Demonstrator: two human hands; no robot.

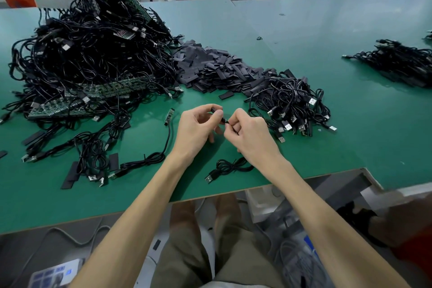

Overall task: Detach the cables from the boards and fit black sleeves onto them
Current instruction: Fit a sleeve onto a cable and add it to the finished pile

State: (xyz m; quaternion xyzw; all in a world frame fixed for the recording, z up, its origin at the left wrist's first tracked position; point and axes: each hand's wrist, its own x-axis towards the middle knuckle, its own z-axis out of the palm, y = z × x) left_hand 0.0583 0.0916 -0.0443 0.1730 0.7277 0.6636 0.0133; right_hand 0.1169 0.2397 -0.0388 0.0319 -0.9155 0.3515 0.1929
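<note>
In the head view, both hands are brought together over the near middle of the green table (327, 142). A short black sleeve (218, 116) is pinched between thumb and forefinger of the left hand (198, 128), and the thin end of a cable (230, 166) is pinched by the curled fingers of the right hand (251, 134), tip touching the sleeve's mouth. The rest of that cable appears to be coiled on the table below the right wrist, its USB plug near the edge. The step in hand is judged to be the fitting of a sleeve, the cable already being off its board. For the next move, the tip must be kept lined up with the opening and the sleeve slid along without being flattened. Loose sleeves (210, 68) are heaped beyond the hands, a tangle of cables and boards (88, 54) far left, and another pile (292, 103) just right.
</note>
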